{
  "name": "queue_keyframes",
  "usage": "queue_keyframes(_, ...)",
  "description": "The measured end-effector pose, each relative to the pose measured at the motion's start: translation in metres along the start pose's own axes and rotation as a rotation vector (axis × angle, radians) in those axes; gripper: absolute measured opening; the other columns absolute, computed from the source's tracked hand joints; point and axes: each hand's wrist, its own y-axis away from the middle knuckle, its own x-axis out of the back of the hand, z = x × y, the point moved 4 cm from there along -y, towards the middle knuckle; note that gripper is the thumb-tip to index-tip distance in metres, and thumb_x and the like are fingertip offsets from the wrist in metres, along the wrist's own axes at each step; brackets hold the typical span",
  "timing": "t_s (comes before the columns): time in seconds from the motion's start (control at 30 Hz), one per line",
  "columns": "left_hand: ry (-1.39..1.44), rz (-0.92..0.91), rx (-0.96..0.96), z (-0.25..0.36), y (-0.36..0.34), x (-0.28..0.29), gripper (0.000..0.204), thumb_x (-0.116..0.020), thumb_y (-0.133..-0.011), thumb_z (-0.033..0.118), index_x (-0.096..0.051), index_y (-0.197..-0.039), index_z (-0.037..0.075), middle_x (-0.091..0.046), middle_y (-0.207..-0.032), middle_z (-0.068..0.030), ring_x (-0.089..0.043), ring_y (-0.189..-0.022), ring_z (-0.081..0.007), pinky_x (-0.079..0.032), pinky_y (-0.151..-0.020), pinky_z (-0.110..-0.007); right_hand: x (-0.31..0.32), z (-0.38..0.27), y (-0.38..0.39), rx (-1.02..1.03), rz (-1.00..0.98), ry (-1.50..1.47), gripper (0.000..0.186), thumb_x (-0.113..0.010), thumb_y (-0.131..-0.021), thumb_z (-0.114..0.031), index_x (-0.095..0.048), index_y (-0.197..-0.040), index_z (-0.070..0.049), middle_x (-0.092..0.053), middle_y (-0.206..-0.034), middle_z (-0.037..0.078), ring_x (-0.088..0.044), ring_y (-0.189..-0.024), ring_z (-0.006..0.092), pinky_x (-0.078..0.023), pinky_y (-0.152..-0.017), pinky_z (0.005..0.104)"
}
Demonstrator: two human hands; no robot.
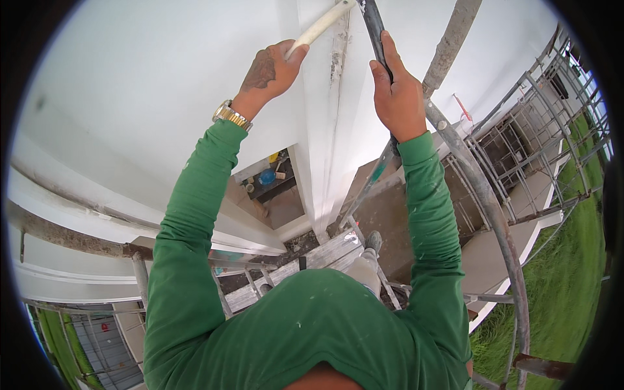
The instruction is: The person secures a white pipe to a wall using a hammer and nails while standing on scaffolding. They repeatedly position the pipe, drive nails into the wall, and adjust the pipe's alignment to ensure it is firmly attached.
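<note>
Both my arms, in green sleeves, reach up in front of a white wall corner. My left hand (273,75), with a gold-coloured watch (232,114) at the wrist, is closed around a cream-coloured handle (322,25). That handle slants up to the right and has a small hole near its end; whatever tool it belongs to is hidden. My right hand (400,97) grips a black rod-like bar (375,29) that runs past the top edge. Two of its digits point up along the bar, and the other fingers are mostly hidden. At the top, the handle's end comes close to the bar.
Scaffold tubes curve past on the right (481,175) and left (78,237). Below me are whitish planks (331,257) with my foot (373,242) on them. Through an opening lower left, a blue round object (267,176) shows. More scaffolding (520,143) and grass (552,286) lie right.
</note>
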Motion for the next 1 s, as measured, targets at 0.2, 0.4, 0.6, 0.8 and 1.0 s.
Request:
queue_keyframes(0.2, -0.022, 0.012, 0.031, 0.0, 0.001, -0.002, 0.047, -0.053, -0.105, 0.046, -0.071, -0.103, 0.002, -0.051, -0.06, -0.0044, -0.049, -0.055, -0.0149, -0.041, -0.054, -0.036, 0.005, -0.02, -0.005, 0.172, 0.271, -0.067, 0.055, -0.06, -0.105, -0.017, -0.043, -0.157, -0.008, -0.072, -0.115, 0.026, -0.075, -0.086, 0.0367, -0.058, -0.077, 0.0394)
queue_keyframes(0.4, -0.008, 0.038, 0.023, 0.001, 0.003, -0.004, 0.047, -0.053, -0.105, 0.046, -0.07, -0.101, 0.002, -0.05, -0.06, -0.005, -0.048, -0.055, -0.0151, -0.041, -0.054, -0.036, 0.004, -0.004, -0.001, -0.195, -0.086, -0.033, 0.055, -0.057, -0.105, -0.024, -0.042, -0.157, -0.015, -0.07, -0.082, 0.02, -0.071, -0.074, 0.0363, -0.056, -0.069, 0.043)
queue_keyframes(0.6, -0.067, -0.003, -0.015, 0.003, -0.002, -0.003, 0.049, -0.054, -0.104, 0.044, -0.071, -0.105, -0.002, -0.058, -0.06, -0.0091, -0.057, -0.055, -0.0204, -0.046, -0.055, -0.038, 0.014, -0.022, -0.01, 0.124, 0.269, -0.042, 0.052, -0.057, -0.104, -0.021, -0.044, -0.154, -0.011, -0.067, -0.077, 0.021, -0.068, -0.07, 0.041, -0.055, -0.068, 0.0469)
queue_keyframes(0.8, -0.03, 0.01, 0.054, 0.004, 0.0, -0.004, 0.051, -0.054, -0.104, 0.049, -0.069, -0.092, 0.002, -0.049, -0.06, -0.0017, -0.046, -0.054, -0.0131, -0.04, -0.053, -0.035, 0.002, -0.001, -0.002, -0.17, -0.077, -0.002, 0.054, -0.056, -0.106, -0.027, -0.042, -0.157, -0.016, -0.071, -0.081, 0.023, -0.072, -0.075, 0.0403, -0.057, -0.068, 0.0445)
queue_keyframes(1.0, -0.059, -0.005, 0.053, 0.005, -0.001, -0.005, 0.052, -0.054, -0.104, 0.05, -0.071, -0.096, 0.002, -0.05, -0.06, -0.0027, -0.047, -0.055, -0.0138, -0.041, -0.054, -0.035, 0.013, -0.025, -0.009, 0.136, 0.29, -0.049, 0.055, -0.056, -0.105, -0.024, -0.041, -0.156, -0.011, -0.07, -0.087, 0.026, -0.07, -0.077, 0.0433, -0.055, -0.07, 0.0471)
